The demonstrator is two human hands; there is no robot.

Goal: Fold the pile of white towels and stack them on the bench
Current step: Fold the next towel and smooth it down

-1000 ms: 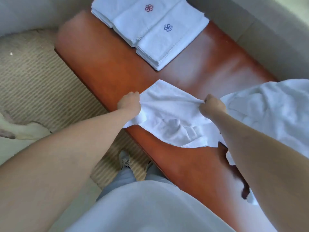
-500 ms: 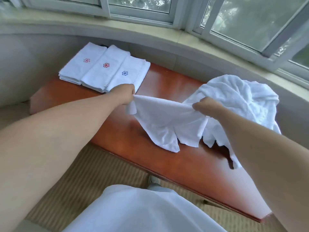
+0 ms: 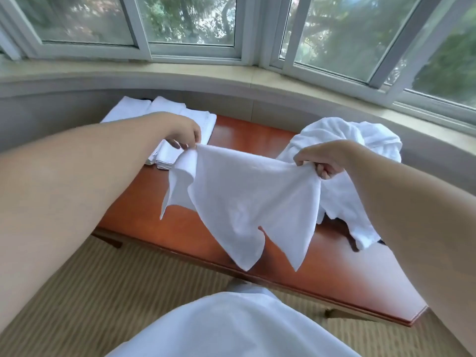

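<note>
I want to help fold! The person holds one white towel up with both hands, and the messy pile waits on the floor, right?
Not quite. The head view shows the messy pile on the bench, not the floor. Left hand and right hand do hold the towel up.

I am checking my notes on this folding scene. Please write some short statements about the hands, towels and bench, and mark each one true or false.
1. Both hands, left hand and right hand, pinch one towel. True.
2. The towel lies flat on the bench. False: it hangs in the air above it.
3. The folded towels lie at the bench's left end. True.
4. The pile sits on the floor. False: it rests on the bench, at the right.
</note>
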